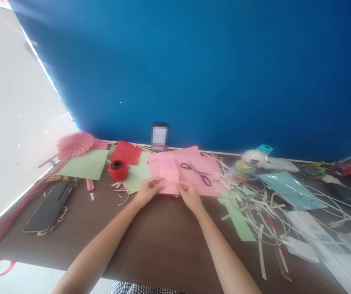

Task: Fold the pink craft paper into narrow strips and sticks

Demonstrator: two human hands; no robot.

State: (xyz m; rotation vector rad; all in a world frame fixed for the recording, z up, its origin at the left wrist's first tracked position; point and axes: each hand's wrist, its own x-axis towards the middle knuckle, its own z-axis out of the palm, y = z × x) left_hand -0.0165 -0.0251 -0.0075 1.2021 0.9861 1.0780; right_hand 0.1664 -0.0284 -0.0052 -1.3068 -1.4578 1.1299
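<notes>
Paper, one small pale-pink rectangular sheet (168, 173), is held at mid-table on the brown wooden table (163, 241), pinched along its near edge by the left hand (146, 191) and the right hand (190, 195). The step is judged to be a fold: edges should be aligned before the crease is pressed. Counted outward:

- one pair of black scissors (200, 172) on one larger pink sheet (193, 157), just beyond
- one red tape roll (118, 169), left
- one flat dark phone (49, 206), near left
- one upright dark phone (159, 136), far

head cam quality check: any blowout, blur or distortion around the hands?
Head view: upper left blown out white, glare streaking along the blue wall; wide-angle bends the table edge; overall soft, scissors readable, paper strips at right smeared; left hand and right hand, both pinching the pink sheet, evenly lit, no hard shadows.
</notes>
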